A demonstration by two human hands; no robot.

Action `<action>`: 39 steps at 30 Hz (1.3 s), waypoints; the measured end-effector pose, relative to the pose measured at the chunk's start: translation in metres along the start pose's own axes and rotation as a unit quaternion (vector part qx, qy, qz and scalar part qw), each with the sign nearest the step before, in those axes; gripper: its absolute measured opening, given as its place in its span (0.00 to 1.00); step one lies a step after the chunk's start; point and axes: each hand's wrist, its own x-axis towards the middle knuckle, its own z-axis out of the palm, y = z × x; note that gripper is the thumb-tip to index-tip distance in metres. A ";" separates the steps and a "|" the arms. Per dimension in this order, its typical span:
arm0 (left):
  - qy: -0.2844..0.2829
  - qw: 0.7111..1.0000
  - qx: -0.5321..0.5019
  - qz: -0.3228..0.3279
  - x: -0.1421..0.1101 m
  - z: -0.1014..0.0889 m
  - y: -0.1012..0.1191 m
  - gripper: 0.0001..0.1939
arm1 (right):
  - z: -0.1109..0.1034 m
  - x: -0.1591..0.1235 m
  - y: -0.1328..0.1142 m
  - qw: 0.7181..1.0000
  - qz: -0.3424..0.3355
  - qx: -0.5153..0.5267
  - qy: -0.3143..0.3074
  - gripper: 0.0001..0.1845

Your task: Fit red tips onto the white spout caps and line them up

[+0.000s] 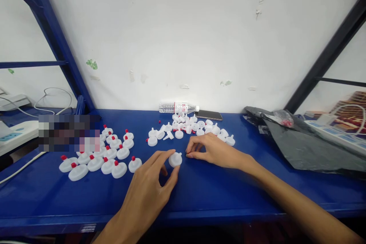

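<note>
My left hand [151,187] pinches a white round plastic cap [175,159] between thumb and fingers just above the blue table [200,194]. My right hand [210,150] rests on the table right of that cap, fingertips pressed together on something small and dark I cannot make out. Behind my hands lies a pile of plain white caps [188,127] with small red plugs scattered among them. To the left sits a group of white caps with red plugs fitted [105,152].
A clear water bottle [178,107] lies on its side by the white wall, a phone [208,115] beside it. A black plastic bag [300,141] covers the table's right part. Power strips and cables sit at the far left and far right. Blue shelf struts frame both sides.
</note>
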 end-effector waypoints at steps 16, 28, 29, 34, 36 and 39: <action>0.012 1.000 0.015 -0.008 -0.001 0.005 -0.004 0.15 | -0.006 -0.005 -0.020 0.989 0.015 0.148 0.019 0.13; 0.000 0.999 -0.037 0.011 -0.001 0.002 -0.002 0.14 | 0.008 0.000 -0.023 0.979 0.028 0.203 0.003 0.15; 0.000 0.999 -0.039 0.008 -0.001 0.001 -0.001 0.14 | 0.008 0.000 -0.022 0.975 0.030 0.220 -0.006 0.15; -0.007 0.998 -0.055 0.006 -0.001 0.002 -0.003 0.13 | 0.011 0.003 -0.014 0.955 0.018 0.290 -0.065 0.18; -0.005 0.999 -0.044 0.008 -0.002 0.004 -0.005 0.16 | 0.013 0.006 -0.010 0.948 0.022 0.307 -0.079 0.20; 0.018 1.000 -0.004 0.003 -0.003 0.005 -0.004 0.26 | 0.017 0.009 -0.006 0.947 0.043 0.313 -0.063 0.22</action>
